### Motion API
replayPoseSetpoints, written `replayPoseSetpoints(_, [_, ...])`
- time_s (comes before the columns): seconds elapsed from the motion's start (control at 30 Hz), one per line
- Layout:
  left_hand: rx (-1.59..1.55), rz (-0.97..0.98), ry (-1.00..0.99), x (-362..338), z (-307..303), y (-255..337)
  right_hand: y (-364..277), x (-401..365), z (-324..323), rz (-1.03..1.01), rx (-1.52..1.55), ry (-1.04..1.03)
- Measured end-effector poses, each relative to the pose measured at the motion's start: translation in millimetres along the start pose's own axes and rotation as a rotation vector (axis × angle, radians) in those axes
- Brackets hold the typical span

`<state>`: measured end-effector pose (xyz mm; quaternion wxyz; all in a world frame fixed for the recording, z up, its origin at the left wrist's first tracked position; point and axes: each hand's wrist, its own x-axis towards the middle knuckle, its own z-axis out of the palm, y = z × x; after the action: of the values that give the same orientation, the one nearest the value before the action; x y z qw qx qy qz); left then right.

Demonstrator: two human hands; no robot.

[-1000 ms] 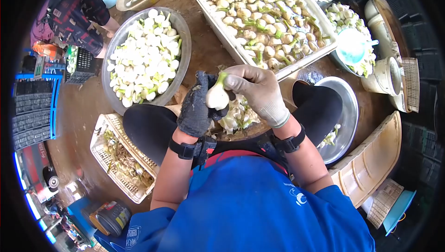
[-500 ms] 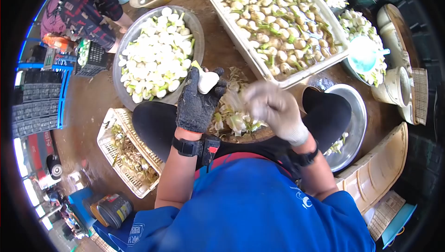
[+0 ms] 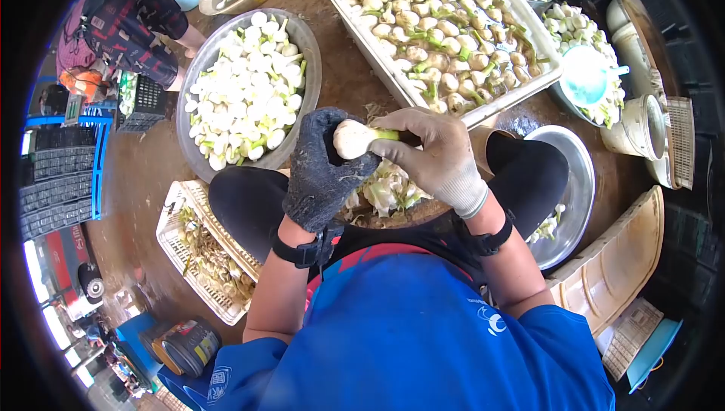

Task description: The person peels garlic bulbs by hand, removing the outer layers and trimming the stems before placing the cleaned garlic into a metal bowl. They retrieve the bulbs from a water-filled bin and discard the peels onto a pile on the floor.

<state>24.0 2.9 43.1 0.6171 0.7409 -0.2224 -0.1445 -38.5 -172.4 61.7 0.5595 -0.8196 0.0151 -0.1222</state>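
A garlic bulb (image 3: 351, 140) with a short green stem is held between both hands, over my lap. My left hand (image 3: 323, 177), in a dark, dirty glove, curls round the bulb from the left. The stem points right, where my right hand (image 3: 439, 156), in a pale glove, pinches it between thumb and fingers. Below the hands lies a pile of peeled-off skins and leaf bits (image 3: 393, 190). Up and left stands a round metal basin (image 3: 311, 71) heaped with white, clean-looking bulbs. Ahead, a large white tub (image 3: 434, 112) holds brownish bulbs in water.
A pale plastic crate (image 3: 172, 241) of scraps sits left of my knee. Right of me is a metal basin (image 3: 585, 199) with a few white pieces. A turquoise bowl (image 3: 585, 78) rests on piled bulbs, near a white bucket (image 3: 633, 130). Another person (image 3: 124, 26) is at upper left.
My right hand has come up and left from apart to grip the stem. The bulb in my left hand was white with its stem up-left; now a browner bulb side shows, stem rightward.
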Motion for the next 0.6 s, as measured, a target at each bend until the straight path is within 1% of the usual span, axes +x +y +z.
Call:
replayPoseSetpoints(0.03, [0.074,0.006,0.002,-2.1,-1.4,2.1,2.1,-4.1,3.3,0.004,-0.001,0.0])
replayPoseSetpoints(0.07, [0.071,0.006,-0.001,-3.2,-2.2,2.5,6.5,-8.6,8.3,-0.001,0.086,0.043])
replayPoseSetpoints(0.1, [0.023,-0.002,-0.043,-4.3,-3.3,2.4,8.6,-12.5,10.7,-0.005,0.172,0.089])
replayPoseSetpoints(0.13, [-0.024,-0.011,-0.086,-5.6,-5.3,2.3,7.4,-15.9,7.9,0.0,0.169,0.094])
replayPoseSetpoints(0.17, [-0.041,-0.056,-0.126,-6.7,-9.6,2.1,5.3,-19.1,3.0,0.199,0.266,0.012])
replayPoseSetpoints(0.2, [-0.043,-0.058,-0.133,-6.2,-11.0,2.4,3.2,-21.6,-0.3,0.398,0.364,-0.072])
replayPoseSetpoints(0.23, [-0.07,-0.078,-0.195,-5.2,-12.2,3.3,0.7,-22.4,-0.1,0.331,0.273,-0.049])
replayPoseSetpoints(0.27, [-0.097,-0.096,-0.255,-4.2,-12.9,3.7,1.1,-22.0,-0.9,0.333,0.273,-0.045])
replayPoseSetpoints(0.3, [-0.096,-0.097,-0.259,-6.2,-13.2,1.4,2.6,-19.8,-2.1,0.348,0.351,0.01])
replayPoseSetpoints(0.37, [-0.421,-0.346,-0.337,-12.7,-12.9,-4.9,6.9,-10.8,-7.5,0.387,0.45,0.116])
replayPoseSetpoints(0.4, [-0.418,-0.348,-0.338,-13.0,-11.8,-6.1,6.0,-3.3,-13.0,0.394,0.43,0.159])
replayPoseSetpoints(0.47, [-1.147,-0.418,-0.391,-15.3,-8.5,-4.5,48.9,10.2,-18.5,0.426,0.454,0.14])
replayPoseSetpoints(0.53, [-1.171,-0.401,-0.37,-14.9,-8.5,-1.9,74.7,15.5,-17.2,0.658,-0.523,-0.335])
replayPoseSetpoints(0.6, [-1.409,-0.346,-0.347,-12.5,-5.8,-1.2,102.7,-6.3,-1.2,0.419,-0.817,-0.783])
